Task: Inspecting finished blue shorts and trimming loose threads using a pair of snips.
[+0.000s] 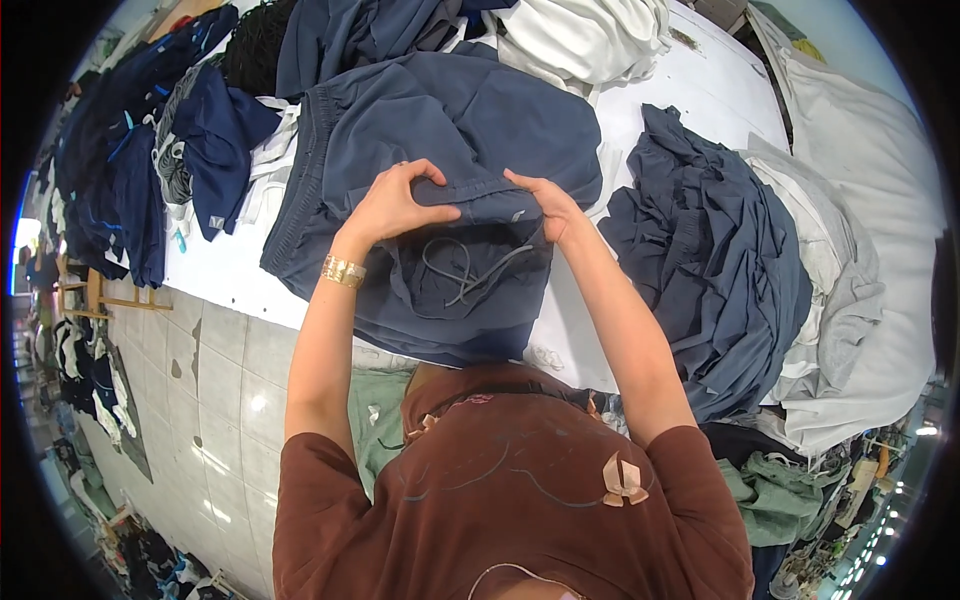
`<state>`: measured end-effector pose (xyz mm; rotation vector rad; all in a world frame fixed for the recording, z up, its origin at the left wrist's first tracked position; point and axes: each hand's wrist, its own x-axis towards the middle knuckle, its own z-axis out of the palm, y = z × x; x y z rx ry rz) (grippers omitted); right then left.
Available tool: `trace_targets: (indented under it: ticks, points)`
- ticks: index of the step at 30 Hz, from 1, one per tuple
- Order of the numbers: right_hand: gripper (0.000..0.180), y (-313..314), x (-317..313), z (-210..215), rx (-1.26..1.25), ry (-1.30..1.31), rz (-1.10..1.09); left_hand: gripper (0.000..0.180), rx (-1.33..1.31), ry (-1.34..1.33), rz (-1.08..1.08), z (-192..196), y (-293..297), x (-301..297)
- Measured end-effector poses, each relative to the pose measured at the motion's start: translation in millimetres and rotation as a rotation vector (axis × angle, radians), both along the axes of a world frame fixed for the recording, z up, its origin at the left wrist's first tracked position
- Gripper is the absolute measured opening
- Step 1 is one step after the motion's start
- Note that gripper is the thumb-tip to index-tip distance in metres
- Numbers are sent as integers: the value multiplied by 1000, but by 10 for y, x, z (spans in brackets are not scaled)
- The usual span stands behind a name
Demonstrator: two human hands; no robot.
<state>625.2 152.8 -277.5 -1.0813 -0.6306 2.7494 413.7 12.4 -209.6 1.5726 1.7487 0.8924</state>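
Observation:
Dark grey-blue shorts [450,110] with a gathered elastic waist lie spread on the table in front of me. Nearer to me, a second waistband of the same cloth [485,203] is lifted between my hands, with a loose grey drawstring [465,277] below it. My left hand [392,207] lies over this band's left part, its thumb and forefinger curved and apart, with cloth showing between them. At the band's right end, my right hand [552,208] grips the cloth, thumb on top and the other fingers mostly hidden behind.
To the right lies a heap of grey-blue garments [705,260], beside pale grey and white cloth [850,230]. White fabric [585,35] is bunched at the far side. Navy garments [125,170] hang over the white table's [215,270] left edge, above a tiled floor [230,370].

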Motion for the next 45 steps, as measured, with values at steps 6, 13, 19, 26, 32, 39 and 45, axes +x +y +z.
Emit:
trace_targets:
  ticks: [6,13,19,26,32,39,45]
  points:
    - [29,-39,-4,83,-50,38,29,27,-23,121,-4,88,21,1]
    - [30,-69,20,133,-91,51,7,25,1,52,-104,14,23,-23]
    - [31,-78,7,120,-208,162,26,29,-49,-289,-95,-74,26,-11]
    - [31,38,34,83,-235,275,-118,36,202,228,119,-107,163,182]
    - [35,-49,74,358,577,15,23,45,149,-187,308,-379,327,-33]
    - [31,92,219,356,544,-202,18,42,111,17,447,-60,318,-142]
    - [22,77,410,95,387,-124,-87,43,-26,303,530,102,-267,142]
